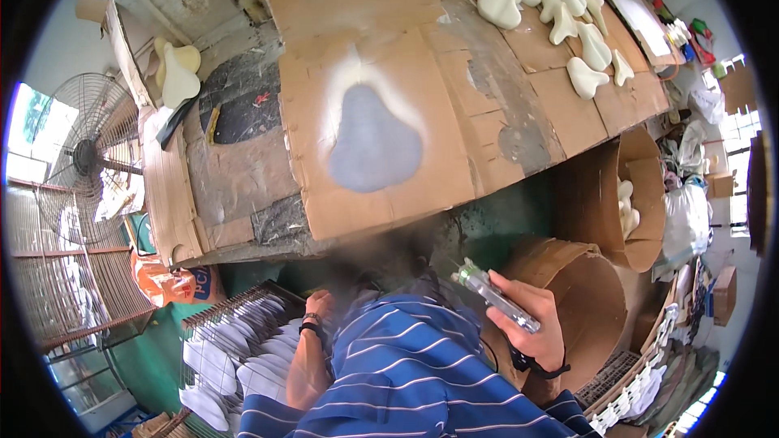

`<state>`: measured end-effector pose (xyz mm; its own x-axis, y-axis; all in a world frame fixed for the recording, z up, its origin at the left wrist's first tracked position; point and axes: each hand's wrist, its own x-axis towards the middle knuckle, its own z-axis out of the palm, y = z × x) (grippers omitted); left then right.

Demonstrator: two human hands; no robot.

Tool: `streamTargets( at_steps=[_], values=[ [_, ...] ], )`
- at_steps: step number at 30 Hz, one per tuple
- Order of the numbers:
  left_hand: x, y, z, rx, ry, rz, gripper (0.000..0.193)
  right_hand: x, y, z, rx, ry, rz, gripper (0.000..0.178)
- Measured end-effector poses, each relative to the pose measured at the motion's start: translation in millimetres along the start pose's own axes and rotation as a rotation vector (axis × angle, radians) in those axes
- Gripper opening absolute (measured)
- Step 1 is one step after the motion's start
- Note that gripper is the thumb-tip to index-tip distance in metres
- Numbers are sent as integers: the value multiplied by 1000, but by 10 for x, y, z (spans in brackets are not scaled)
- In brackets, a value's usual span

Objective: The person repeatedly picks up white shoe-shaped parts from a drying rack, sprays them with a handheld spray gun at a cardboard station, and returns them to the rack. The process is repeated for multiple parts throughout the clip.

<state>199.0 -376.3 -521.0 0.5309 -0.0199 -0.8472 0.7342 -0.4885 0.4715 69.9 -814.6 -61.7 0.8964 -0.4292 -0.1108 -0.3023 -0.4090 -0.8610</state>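
My right hand (527, 316) is closed around a silver spray gun (499, 300) with a green-tinted front end, held in front of my body at the right. Lower left, my left hand (320, 305) is closed beside a wire rack (195, 320) of pale lilac, saddle-shaped pieces (264, 365); what its curled fingers hold, if anything, is hidden. On the cardboard-covered bench (454, 154) ahead is a grey, rounded-triangle shape (375, 142), ringed with white spray at its top and sides. Whether it is a thin piece or a mark, I cannot tell.
Cream foam saddle shapes (560, 0) pile up at the bench's far right; a few more (178, 73) stand at its left. Round cardboard bins (588, 300) stand to my right. A large fan (85, 158) and an orange bag (166, 280) are at the left.
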Motion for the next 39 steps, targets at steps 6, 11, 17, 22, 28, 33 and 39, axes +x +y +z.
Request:
streamTargets(
  at_steps=[6,11,17,22,28,33,39],
  values=[
    [-128,941,255,31,88,338,29,-182,176,-140,-52,111,75,46],
    [-21,1995,598,336,308,725,24,-219,248,-197,-41,182,135,44],
    [378,3053,1227,486,582,759,30,-173,273,-151,0,257,142,46],
    [343,3305,1292,736,642,747,34,-244,376,-132,-43,158,85,50],
    [290,3380,1297,662,600,679,37,-209,382,-79,72,114,16,50],
    [574,3173,1279,445,651,658,45,-97,275,-118,78,51,-58,52],
    [667,3193,1481,272,677,601,51,-69,288,-115,80,78,-107,52]
  ],
)
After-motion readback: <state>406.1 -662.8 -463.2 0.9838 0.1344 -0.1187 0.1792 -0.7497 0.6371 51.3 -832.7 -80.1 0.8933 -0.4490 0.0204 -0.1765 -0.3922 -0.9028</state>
